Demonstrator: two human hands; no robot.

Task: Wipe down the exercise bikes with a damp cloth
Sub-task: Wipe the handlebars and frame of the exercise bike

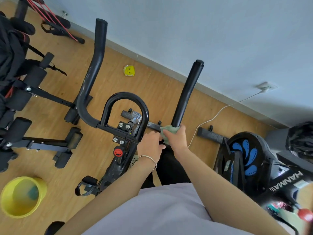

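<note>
The cloth (169,129) is clenched round the handlebar (186,92) base by the right hand (177,139). The bar's length is seen running away beyond it. The left hand (149,147) grip cannot be told.

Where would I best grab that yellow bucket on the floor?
Probably by the rim, coming from straight above. The bucket stands upright with its mouth open upward, and no handle shows. Something blue-green lies inside, so keep it level.
</note>
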